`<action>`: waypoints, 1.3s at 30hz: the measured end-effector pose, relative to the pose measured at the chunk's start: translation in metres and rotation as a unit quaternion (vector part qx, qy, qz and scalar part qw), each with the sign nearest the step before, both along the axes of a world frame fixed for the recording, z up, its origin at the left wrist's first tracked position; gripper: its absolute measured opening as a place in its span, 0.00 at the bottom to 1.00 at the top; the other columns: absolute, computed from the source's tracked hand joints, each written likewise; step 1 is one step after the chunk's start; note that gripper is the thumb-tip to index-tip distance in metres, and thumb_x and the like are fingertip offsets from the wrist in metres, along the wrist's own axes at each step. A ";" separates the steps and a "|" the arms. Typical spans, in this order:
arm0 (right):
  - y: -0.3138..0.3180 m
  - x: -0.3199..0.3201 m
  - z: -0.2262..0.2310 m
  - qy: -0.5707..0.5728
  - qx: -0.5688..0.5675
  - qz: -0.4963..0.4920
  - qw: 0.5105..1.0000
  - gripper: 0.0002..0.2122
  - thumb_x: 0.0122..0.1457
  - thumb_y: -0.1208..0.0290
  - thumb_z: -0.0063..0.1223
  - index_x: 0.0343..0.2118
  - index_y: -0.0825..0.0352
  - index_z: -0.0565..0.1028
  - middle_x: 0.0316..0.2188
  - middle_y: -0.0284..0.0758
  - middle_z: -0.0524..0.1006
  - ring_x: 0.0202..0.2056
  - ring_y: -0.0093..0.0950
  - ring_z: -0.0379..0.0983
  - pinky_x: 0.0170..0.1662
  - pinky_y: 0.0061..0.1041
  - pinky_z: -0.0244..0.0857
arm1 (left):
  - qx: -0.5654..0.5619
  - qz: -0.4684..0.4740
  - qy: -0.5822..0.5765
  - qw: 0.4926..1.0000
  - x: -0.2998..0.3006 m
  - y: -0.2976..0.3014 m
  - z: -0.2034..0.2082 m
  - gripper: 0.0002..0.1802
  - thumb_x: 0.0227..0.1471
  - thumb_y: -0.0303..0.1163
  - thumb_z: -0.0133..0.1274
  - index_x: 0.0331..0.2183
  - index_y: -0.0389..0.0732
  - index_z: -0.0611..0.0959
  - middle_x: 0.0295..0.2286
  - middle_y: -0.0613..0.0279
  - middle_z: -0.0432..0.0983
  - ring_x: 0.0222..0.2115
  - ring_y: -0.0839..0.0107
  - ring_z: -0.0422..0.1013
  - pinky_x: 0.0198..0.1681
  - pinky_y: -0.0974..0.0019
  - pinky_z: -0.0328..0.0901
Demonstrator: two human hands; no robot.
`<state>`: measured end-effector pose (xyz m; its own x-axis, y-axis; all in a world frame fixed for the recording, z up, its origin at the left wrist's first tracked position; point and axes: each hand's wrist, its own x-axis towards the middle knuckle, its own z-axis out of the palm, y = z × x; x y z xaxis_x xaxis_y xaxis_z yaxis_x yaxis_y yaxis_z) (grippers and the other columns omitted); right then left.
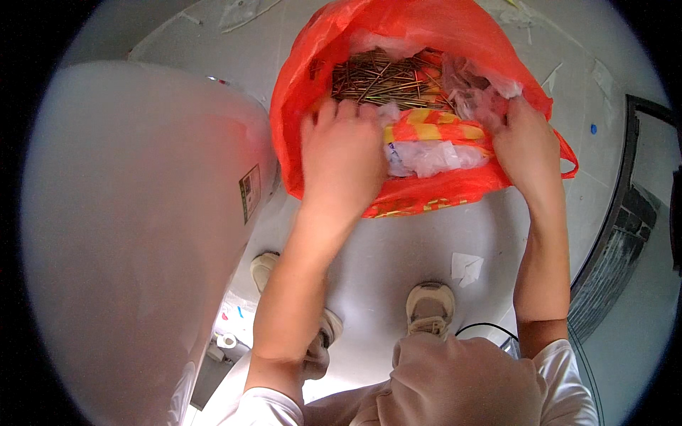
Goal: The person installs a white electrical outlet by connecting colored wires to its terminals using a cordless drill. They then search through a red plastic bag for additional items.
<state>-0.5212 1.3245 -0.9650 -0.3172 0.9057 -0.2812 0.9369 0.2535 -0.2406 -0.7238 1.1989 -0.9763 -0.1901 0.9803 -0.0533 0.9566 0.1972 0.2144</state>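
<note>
Pale grey flooring (398, 255) fills the middle of the frame, scattered with scraps of white paper and tape. At the lower edge, two white sleeves and a raised knee in light fabric are seen, partly cut off by the rim. Two light-coloured shoes (430, 307) are counted on the floor just above them; the left shoe is half covered by the forearm. One folded white paper scrap (466, 268) lies right of centre, near the right shoe.

A large, rounded white appliance body (135, 234) takes up the whole left half of the frame, blurred and overexposed; one small rectangular label (249, 193), dark-bordered with a tan square, is fixed on its right flank. Its print is too small to be made out.

Higher, in the upper centre, one red plastic bag (426, 192) is held open. The left hand (342, 160) is reached into its mouth, fingers bent down among the contents; whether anything is pinched cannot be told, as the hand is blurred. The right hand (527, 145) is clamped on the bag's right rim. Inside the bag, a heap of thin brass-coloured nails (383, 79), too many to be counted, lies at the far side, with crumpled clear plastic packets (430, 156) and a red-and-yellow wrapper (433, 130) nearer. A dark frame is cut off at the right edge.
</note>
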 end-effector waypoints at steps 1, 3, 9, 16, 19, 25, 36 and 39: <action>0.002 -0.002 0.001 -0.017 -0.018 0.004 1.000 0.15 0.62 0.62 0.53 0.41 0.70 0.78 0.35 0.53 0.82 0.39 0.53 0.80 0.43 0.52 0.71 | 0.021 -0.010 -0.003 1.000 0.005 0.007 0.007 0.08 0.53 0.31 0.56 0.36 0.39 0.83 0.38 0.53 0.80 0.43 0.50 0.74 0.45 0.47 0.66; 0.007 0.004 -0.010 -0.051 -0.034 0.025 0.998 0.17 0.59 0.60 0.58 0.41 0.70 0.79 0.35 0.52 0.82 0.40 0.52 0.80 0.43 0.50 0.72 | 0.065 -0.040 -0.087 0.993 0.014 0.020 0.017 0.11 0.51 0.28 0.56 0.39 0.39 0.83 0.40 0.54 0.79 0.45 0.51 0.72 0.47 0.49 0.66; 0.002 0.007 -0.002 -0.051 -0.065 0.033 0.996 0.23 0.49 0.60 0.70 0.43 0.72 0.78 0.37 0.52 0.82 0.42 0.50 0.80 0.43 0.47 0.73 | 0.097 -0.144 -0.235 0.956 0.053 0.042 -0.009 0.22 0.45 0.26 0.56 0.46 0.39 0.83 0.45 0.51 0.77 0.48 0.51 0.71 0.51 0.54 0.66; 0.004 0.028 -0.009 0.080 -0.039 -0.038 0.995 0.25 0.49 0.60 0.71 0.44 0.74 0.75 0.39 0.52 0.82 0.42 0.51 0.79 0.43 0.46 0.72 | 0.009 -0.158 -0.177 0.971 0.065 0.014 -0.023 0.15 0.48 0.29 0.53 0.39 0.37 0.85 0.45 0.52 0.75 0.49 0.55 0.69 0.50 0.52 0.64; 0.013 0.032 -0.023 0.083 -0.015 -0.067 0.994 0.21 0.53 0.61 0.67 0.42 0.73 0.77 0.38 0.51 0.82 0.42 0.51 0.80 0.44 0.46 0.72 | -0.002 -0.174 -0.170 0.970 0.064 0.014 -0.017 0.14 0.47 0.29 0.53 0.37 0.36 0.85 0.43 0.53 0.75 0.48 0.55 0.69 0.49 0.53 0.64; 0.033 0.032 -0.017 0.127 0.078 0.000 0.989 0.13 0.62 0.66 0.57 0.39 0.73 0.79 0.34 0.48 0.83 0.38 0.48 0.81 0.43 0.42 0.72 | 0.006 -0.145 -0.203 0.968 0.062 0.020 -0.015 0.14 0.44 0.23 0.53 0.36 0.35 0.84 0.41 0.52 0.76 0.45 0.50 0.70 0.49 0.50 0.65; -0.034 0.005 0.020 0.343 -0.083 0.190 0.916 0.07 0.64 0.71 0.54 0.39 0.67 0.78 0.38 0.38 0.80 0.37 0.41 0.79 0.42 0.37 0.72 | 0.062 0.130 -0.763 0.631 0.034 0.045 0.000 0.40 0.44 0.11 0.53 0.61 0.35 0.71 0.49 0.50 0.75 0.43 0.67 0.75 0.47 0.68 0.72; -0.047 0.010 0.016 0.290 -0.123 0.209 0.926 0.08 0.63 0.69 0.55 0.41 0.64 0.80 0.38 0.40 0.80 0.38 0.44 0.78 0.40 0.42 0.72 | 0.028 0.134 -0.789 0.598 0.023 0.044 -0.012 0.37 0.44 0.12 0.55 0.59 0.33 0.73 0.48 0.50 0.76 0.41 0.68 0.75 0.46 0.68 0.72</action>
<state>-0.5113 1.2777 -0.9491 -0.7882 0.6003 -0.1357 0.4646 0.4357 -0.7709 -0.7007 1.2426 -0.9886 -0.0966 0.9345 -0.3425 -0.5115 0.2486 0.8225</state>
